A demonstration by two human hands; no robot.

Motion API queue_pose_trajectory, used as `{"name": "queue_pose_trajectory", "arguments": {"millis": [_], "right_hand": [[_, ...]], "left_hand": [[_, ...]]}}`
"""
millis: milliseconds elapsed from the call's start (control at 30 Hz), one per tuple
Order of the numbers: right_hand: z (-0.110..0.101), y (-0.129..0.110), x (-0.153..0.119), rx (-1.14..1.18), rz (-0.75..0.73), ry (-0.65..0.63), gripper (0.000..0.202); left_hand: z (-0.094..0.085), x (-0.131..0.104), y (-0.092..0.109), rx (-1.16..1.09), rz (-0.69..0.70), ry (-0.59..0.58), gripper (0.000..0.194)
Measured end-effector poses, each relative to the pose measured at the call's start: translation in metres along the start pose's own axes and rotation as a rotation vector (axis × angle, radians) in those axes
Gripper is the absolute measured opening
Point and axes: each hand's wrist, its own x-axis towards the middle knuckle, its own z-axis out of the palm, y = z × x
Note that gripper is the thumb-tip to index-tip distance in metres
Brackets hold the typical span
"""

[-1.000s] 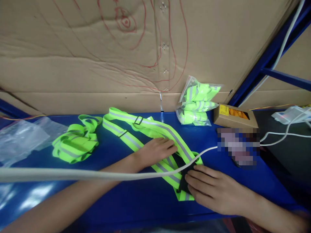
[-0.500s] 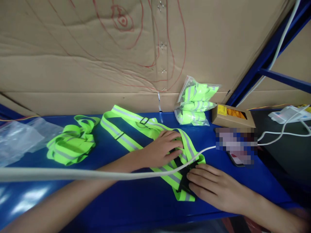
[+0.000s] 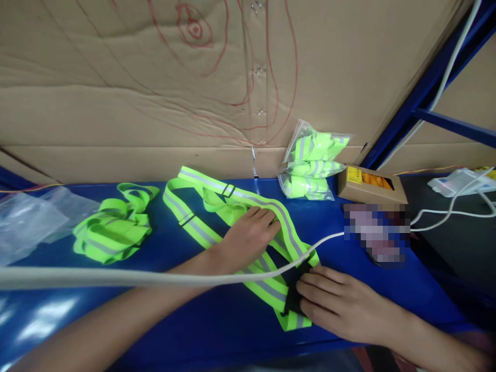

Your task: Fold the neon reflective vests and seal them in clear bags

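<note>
Green strap [image 3: 287,217] has smoothed, its loop tidier; left hand [image 3: 248,236] curls beside it, right hand [image 3: 335,302] covers black patch [image 3: 293,295]; both grips unclear.

Lit dimly overall, with vivid brightness at the strap [image 3: 251,198]. Shows white glare on the worktop [image 3: 48,319], lower left. Blurred along the near cable [image 3: 77,278], at left; pixelated over the phone [image 3: 374,235]; darkened and softened toward the lower-right corner.
</note>
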Motion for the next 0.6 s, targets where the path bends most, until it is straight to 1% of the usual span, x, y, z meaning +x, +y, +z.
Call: {"name": "queue_pose_trajectory", "arguments": {"millis": [133,200,233,300,400,433,500,567,600], "right_hand": [[-0.003,-0.001,0.002,-0.001,-0.002,-0.010,0.010],[-0.003,-0.002,0.003,0.001,-0.007,-0.007,0.011],[-0.003,-0.003,0.003,-0.002,-0.011,-0.007,0.011],[-0.003,-0.005,0.003,-0.012,-0.017,-0.017,0.013],[-0.004,-0.008,0.004,-0.035,-0.004,-0.047,0.016],[-0.006,-0.009,0.005,-0.040,0.002,-0.056,0.017],[-0.009,-0.011,0.006,-0.041,0.011,-0.068,0.019],[-0.011,-0.012,0.007,-0.034,0.012,-0.067,0.019],[-0.011,-0.013,0.008,-0.027,0.011,-0.065,0.019]], "left_hand": [[-0.023,-0.007,0.013,0.010,-0.089,0.178,0.012],[-0.027,-0.004,0.017,-0.066,-0.093,0.225,0.014],[-0.025,-0.001,0.019,-0.125,-0.069,0.222,0.015],[-0.014,0.005,0.022,-0.220,0.024,0.187,0.021],[0.004,0.008,0.025,-0.257,0.143,0.117,0.040],[0.007,0.005,0.025,-0.259,0.160,0.099,0.042],[0.006,-0.006,0.027,-0.274,0.157,0.090,0.038],[0.000,-0.021,0.029,-0.275,0.126,0.107,0.037],[-0.004,-0.029,0.030,-0.272,0.108,0.104,0.039]]}}
